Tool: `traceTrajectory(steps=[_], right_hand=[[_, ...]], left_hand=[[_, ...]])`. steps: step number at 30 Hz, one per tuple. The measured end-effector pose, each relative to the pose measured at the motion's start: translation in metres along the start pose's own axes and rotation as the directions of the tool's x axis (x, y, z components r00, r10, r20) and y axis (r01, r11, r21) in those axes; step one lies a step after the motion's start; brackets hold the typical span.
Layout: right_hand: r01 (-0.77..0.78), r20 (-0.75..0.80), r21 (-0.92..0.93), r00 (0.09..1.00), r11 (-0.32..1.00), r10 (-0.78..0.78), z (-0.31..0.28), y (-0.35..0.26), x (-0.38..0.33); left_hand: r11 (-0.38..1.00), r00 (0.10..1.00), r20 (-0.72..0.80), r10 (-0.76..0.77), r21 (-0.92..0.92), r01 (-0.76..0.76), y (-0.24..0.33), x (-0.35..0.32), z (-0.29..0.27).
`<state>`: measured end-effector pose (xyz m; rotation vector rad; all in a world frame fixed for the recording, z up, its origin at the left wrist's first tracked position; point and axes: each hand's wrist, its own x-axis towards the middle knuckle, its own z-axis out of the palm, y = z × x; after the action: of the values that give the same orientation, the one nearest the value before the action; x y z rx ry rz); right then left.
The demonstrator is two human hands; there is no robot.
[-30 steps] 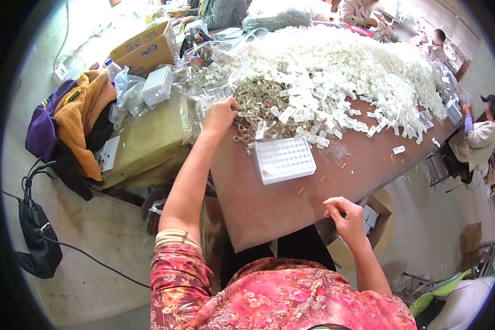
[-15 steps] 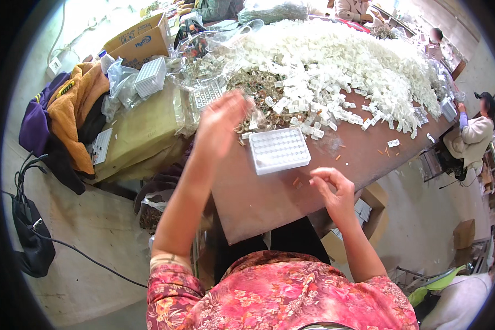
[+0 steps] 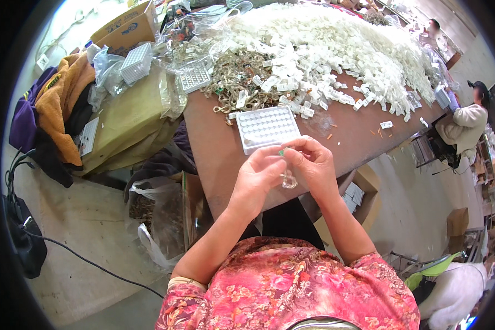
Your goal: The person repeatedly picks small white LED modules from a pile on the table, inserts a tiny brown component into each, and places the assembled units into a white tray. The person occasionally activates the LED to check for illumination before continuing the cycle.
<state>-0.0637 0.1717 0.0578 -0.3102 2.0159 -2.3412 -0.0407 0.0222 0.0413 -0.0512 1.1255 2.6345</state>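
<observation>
My left hand (image 3: 263, 175) and my right hand (image 3: 313, 165) meet above the table's near edge. Between their fingertips they pinch a small piece with a green bit and a clear, shiny loop (image 3: 289, 181) hanging below; its exact kind is too small to make out. Just beyond the hands lies a white tray (image 3: 268, 128) with rows of round hollows. Behind that tray spreads a tangled heap of brownish, looped small pieces (image 3: 234, 82), with a few green ones among them.
A large mound of small white tagged packets (image 3: 335, 49) covers the table's far side. A second tray (image 3: 194, 76) lies left of the heap, near stacked trays (image 3: 136, 61) and a cardboard box (image 3: 127, 30). Another person (image 3: 467, 124) sits at the right.
My left hand has come back from the tangled heap toward me. Both hands now meet over the near edge, with the small looped piece between them. The view has shifted slightly.
</observation>
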Motion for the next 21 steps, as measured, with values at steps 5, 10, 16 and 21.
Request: traceTrajectory(steps=[5, 10, 16, 21], right_hand=[[-0.032, 0.057, -0.002, 0.998, 0.999, 0.032, -0.014, -0.002, -0.001], [-0.015, 0.147, -0.086, 0.989, 0.996, 0.028, -0.027, -0.003, 0.002], [-0.144, 0.181, 0.195, 0.978, 0.97, 0.108, -0.028, 0.006, -0.003], [-0.253, 0.169, 0.487, 0.966, 0.836, 0.194, -0.02, 0.025, -0.014]], left_hand=[[0.869, 0.985, -0.018, 0.17, 0.474, -0.142, -0.002, -0.01, 0.0], [0.586, 0.926, 0.031, 0.376, 0.766, -0.264, -0.001, -0.012, -0.001], [0.227, 0.788, 0.24, 0.567, 0.874, -0.43, -0.006, -0.011, 0.002], [0.024, 0.703, 0.354, 0.617, 0.884, -0.467, -0.018, -0.01, 0.004]])
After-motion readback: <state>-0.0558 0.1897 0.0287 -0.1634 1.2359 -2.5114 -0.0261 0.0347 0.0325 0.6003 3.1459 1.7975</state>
